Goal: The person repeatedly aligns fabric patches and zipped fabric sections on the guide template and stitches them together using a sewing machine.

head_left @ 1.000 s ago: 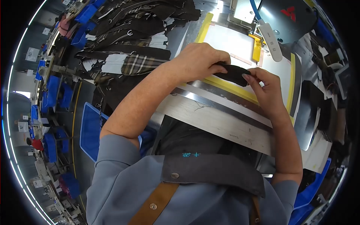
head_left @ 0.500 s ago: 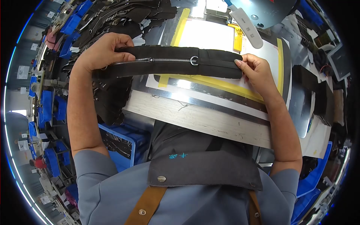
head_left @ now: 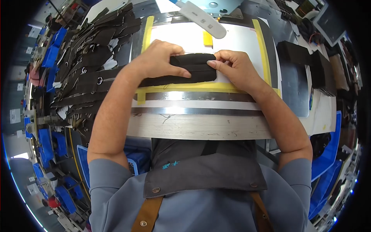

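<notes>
A black fabric strip (head_left: pixel 195 68) lies over the white taped board (head_left: pixel 235 40), running leftward beneath my left hand. At the strip's right end, my right hand (head_left: pixel 235 69) pinches the edge between thumb and forefinger. My left hand (head_left: pixel 160 60) rests across the strip with fingers and thumb spread apart: the thumb lies on the fabric and the fingertips are near the far edge. The part under that hand is hidden, and where the strip ends on the left I cannot tell, since it meets other dark pieces there.
A pile of black fabric pieces (head_left: pixel 96 50), some with zips and metal rings, covers the left side. A white elongated device (head_left: pixel 203 19) hangs over the board. Stacked black blocks (head_left: pixel 295 54) stand at right. Blue bins (head_left: pixel 139 159) are below the table edge.
The strip has come down and to the left over the board. My left hand has moved right along it and spread its fingers, covering the zip. My right hand keeps its pinch.
</notes>
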